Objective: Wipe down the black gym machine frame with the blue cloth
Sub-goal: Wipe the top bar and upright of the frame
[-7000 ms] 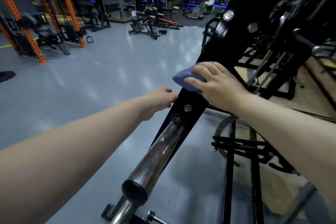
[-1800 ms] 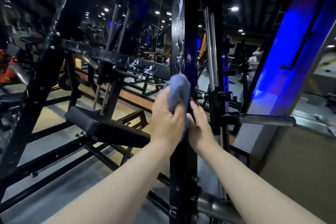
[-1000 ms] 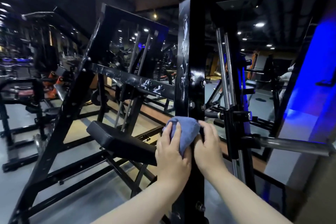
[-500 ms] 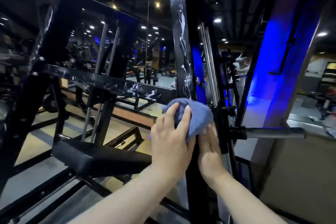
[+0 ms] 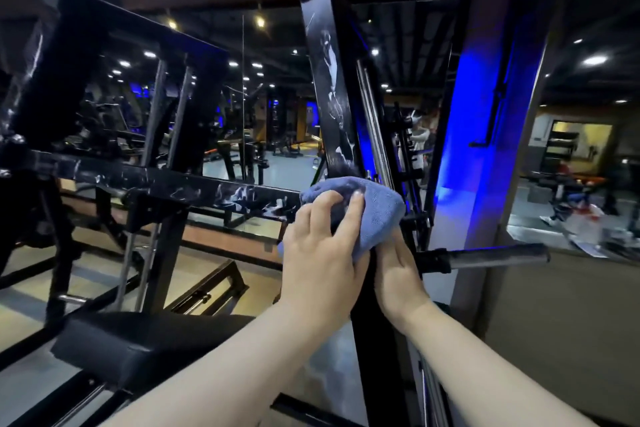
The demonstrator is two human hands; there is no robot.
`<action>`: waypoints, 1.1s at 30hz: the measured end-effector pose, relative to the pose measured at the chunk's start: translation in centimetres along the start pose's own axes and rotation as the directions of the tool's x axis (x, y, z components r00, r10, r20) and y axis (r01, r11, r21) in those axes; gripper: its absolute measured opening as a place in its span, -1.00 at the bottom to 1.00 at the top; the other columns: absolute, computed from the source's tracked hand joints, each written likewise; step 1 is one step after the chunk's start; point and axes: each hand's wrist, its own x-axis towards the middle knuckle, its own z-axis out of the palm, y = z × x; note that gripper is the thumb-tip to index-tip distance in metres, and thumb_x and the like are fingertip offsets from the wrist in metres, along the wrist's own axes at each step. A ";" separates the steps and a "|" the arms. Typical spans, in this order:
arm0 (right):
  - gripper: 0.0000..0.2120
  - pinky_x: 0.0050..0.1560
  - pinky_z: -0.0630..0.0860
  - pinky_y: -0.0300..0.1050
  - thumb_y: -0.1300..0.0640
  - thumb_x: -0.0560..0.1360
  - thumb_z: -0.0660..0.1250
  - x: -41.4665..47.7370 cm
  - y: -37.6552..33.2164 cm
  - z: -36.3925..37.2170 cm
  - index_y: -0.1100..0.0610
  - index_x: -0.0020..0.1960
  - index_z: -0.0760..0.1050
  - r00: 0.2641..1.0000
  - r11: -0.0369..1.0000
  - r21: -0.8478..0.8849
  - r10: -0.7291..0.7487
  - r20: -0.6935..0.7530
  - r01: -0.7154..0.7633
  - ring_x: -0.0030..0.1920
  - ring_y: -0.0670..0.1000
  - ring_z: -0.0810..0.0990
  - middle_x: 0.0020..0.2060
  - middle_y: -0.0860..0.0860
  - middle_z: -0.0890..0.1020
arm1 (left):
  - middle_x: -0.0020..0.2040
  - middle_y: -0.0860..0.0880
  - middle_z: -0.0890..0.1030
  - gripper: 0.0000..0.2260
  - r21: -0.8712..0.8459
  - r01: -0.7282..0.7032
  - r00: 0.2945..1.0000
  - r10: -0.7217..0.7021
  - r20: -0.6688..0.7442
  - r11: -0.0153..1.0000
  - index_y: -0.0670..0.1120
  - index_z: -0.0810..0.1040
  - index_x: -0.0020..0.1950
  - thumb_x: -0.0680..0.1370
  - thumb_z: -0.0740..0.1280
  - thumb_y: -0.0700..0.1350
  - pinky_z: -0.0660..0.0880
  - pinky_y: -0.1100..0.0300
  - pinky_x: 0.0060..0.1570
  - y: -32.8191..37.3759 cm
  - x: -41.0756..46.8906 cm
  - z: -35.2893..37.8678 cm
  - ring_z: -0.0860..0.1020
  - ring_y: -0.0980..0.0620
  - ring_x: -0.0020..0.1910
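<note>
A glossy black upright post (image 5: 332, 90) of the gym machine frame rises through the middle of the head view. The blue cloth (image 5: 375, 210) is bunched around the post at about mid height. My left hand (image 5: 323, 253) presses the cloth against the post's left face, fingers spread over it. My right hand (image 5: 398, 274) grips the post's right side, its fingers tucked under the cloth's lower edge. A black crossbar (image 5: 166, 184) runs left from the post.
A black padded seat (image 5: 138, 343) lies low on the left. A steel weight peg (image 5: 498, 255) sticks out to the right of the post, with chrome guide rods (image 5: 372, 135) behind. A blue-lit wall panel (image 5: 467, 135) stands right. Mirrors show more machines.
Both hands and the cloth stay on the upright post, having shifted slightly upward along it. My view has tilted, showing more of the post's top.
</note>
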 end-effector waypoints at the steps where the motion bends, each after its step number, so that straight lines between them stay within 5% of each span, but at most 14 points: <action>1: -0.67 0.36 0.39 -0.33 0.02 0.59 0.09 0.1 0.0 -0.1 -0.11 0.31 0.43 1.000 1.000 -0.016 -0.001 -0.009 0.001 0.30 -0.34 0.49 0.31 -0.09 0.57 | 0.30 -0.16 0.48 -0.48 -0.004 0.011 1.000 -0.011 0.008 1.000 -0.07 0.50 0.45 0.50 0.23 0.04 0.51 -0.08 0.02 -0.1 1.3 0.0 0.50 -0.23 0.15; 4: -0.62 0.51 0.16 -0.37 -0.03 0.61 0.06 0.5 0.1 -0.3 -0.23 0.41 0.30 1.000 0.994 -0.105 -0.028 0.012 0.029 0.51 -0.32 0.25 0.51 -0.18 0.36 | 0.32 -0.17 0.45 -0.46 -0.049 0.125 0.992 -0.125 0.007 0.991 -0.06 0.45 0.49 0.50 0.21 0.02 0.51 -0.14 0.04 -0.6 5.8 -0.2 0.47 -0.25 0.19; 6: -0.60 0.51 0.17 -0.34 -0.03 0.61 0.10 0.6 0.6 -0.5 -0.20 0.44 0.31 0.999 0.989 -0.138 -0.052 0.016 0.054 0.51 -0.27 0.26 0.50 -0.19 0.37 | 0.36 -0.14 0.41 -0.44 -0.079 0.225 0.974 -0.223 0.036 0.971 -0.03 0.41 0.53 0.51 0.29 -0.04 0.49 -0.18 0.11 -0.6 7.6 -0.3 0.42 -0.24 0.26; 9: -0.55 0.51 0.32 0.05 -0.10 0.57 0.16 2.3 0.4 -1.4 -0.05 0.42 0.45 0.987 0.962 -0.228 -0.160 -0.023 0.151 0.43 -0.09 0.43 0.38 -0.10 0.51 | 0.35 -0.13 0.42 -0.41 -0.033 0.225 0.974 -0.224 0.032 0.974 -0.03 0.39 0.53 0.48 0.29 0.00 0.51 -0.15 0.10 0.3 6.0 -0.5 0.44 -0.22 0.25; 13: -0.62 0.52 0.29 0.03 -0.05 0.53 0.17 7.4 -2.9 -1.0 -0.35 0.30 0.40 0.992 0.967 -0.220 -0.119 0.040 0.125 0.42 -0.21 0.38 0.32 -0.35 0.43 | 0.30 -0.11 0.42 -0.40 0.004 0.207 0.974 -0.206 0.089 0.978 -0.03 0.44 0.49 0.46 0.19 0.09 0.55 -0.08 0.00 1.0 2.8 -0.4 0.50 -0.20 0.20; 16: -0.60 0.57 0.21 0.01 -0.10 0.50 0.15 10.8 -4.6 0.4 -0.40 0.31 0.35 0.986 0.979 -0.172 -0.082 0.146 0.107 0.50 -0.20 0.29 0.46 -0.23 0.38 | 0.37 -0.06 0.37 -0.40 -0.024 0.292 0.952 -0.289 0.098 0.956 0.03 0.44 0.49 0.46 0.12 0.12 0.53 -0.09 0.13 0.4 4.8 -0.3 0.46 -0.18 0.28; 21: -0.42 0.57 0.20 0.07 -0.23 0.52 0.09 13.5 -3.6 1.9 -0.11 0.49 0.40 0.989 0.971 -0.190 -0.141 0.050 0.148 0.51 -0.12 0.29 0.50 -0.08 0.38 | 0.49 0.06 0.18 -0.29 -0.071 0.403 0.910 -0.392 0.133 0.912 0.15 0.17 0.61 0.43 0.01 0.19 0.35 -0.03 0.37 0.7 9.4 -1.2 0.26 -0.04 0.45; 23: -0.46 0.55 0.22 0.14 -0.29 0.50 0.09 13.2 -2.9 2.0 -0.22 0.44 0.43 0.990 0.981 -0.133 -0.136 0.046 0.141 0.52 -0.07 0.29 0.51 -0.07 0.36 | 0.53 0.08 0.08 -0.20 -0.026 0.433 0.885 -0.419 0.203 0.901 0.17 0.04 0.63 0.36 -0.09 0.27 0.31 0.02 0.41 1.5 8.3 -1.2 0.21 -0.02 0.47; 26: -0.67 0.55 0.21 0.08 -0.20 0.51 0.14 13.9 -3.0 1.7 -0.36 0.26 0.40 0.987 0.979 -0.128 -0.149 0.065 0.157 0.50 -0.09 0.30 0.46 -0.11 0.38 | 0.39 0.02 0.36 -0.24 0.067 0.424 0.867 -0.427 0.256 0.903 0.12 0.36 0.51 0.32 0.06 0.29 0.60 0.04 0.01 1.8 6.6 -0.5 0.54 -0.03 0.20; 28: -0.74 0.52 0.25 0.01 -0.09 0.52 0.18 15.3 -4.1 1.8 -0.32 0.18 0.40 0.984 0.978 -0.114 -0.174 0.039 0.177 0.42 -0.12 0.35 0.33 -0.21 0.43 | 0.28 0.02 0.45 -0.30 0.098 0.404 0.881 -0.416 0.227 0.909 0.05 0.47 0.41 0.32 0.11 0.27 0.62 0.14 -0.20 1.4 7.1 -0.3 0.63 -0.02 0.03; 31: -0.72 0.50 0.29 -0.01 -0.05 0.55 0.21 17.3 -5.1 2.7 -0.24 0.24 0.45 0.980 0.983 -0.013 -0.182 0.077 0.183 0.42 -0.09 0.40 0.34 -0.19 0.47 | 0.49 0.05 0.19 -0.22 -0.002 0.415 0.896 -0.408 0.173 0.910 0.10 0.15 0.62 0.40 -0.09 0.32 0.40 0.07 0.32 0.7 11.2 -0.6 0.31 0.00 0.44; 33: -0.62 0.51 0.32 0.05 -0.16 0.55 0.18 17.9 -4.7 3.4 -0.20 0.33 0.51 0.980 0.983 0.060 -0.178 0.089 0.173 0.44 -0.09 0.42 0.40 -0.14 0.48 | 0.48 0.05 0.18 -0.37 -0.108 0.434 0.898 -0.421 0.127 0.894 0.12 0.15 0.61 0.54 -0.02 0.26 0.31 0.02 0.40 -0.1 14.4 -1.0 0.24 0.00 0.45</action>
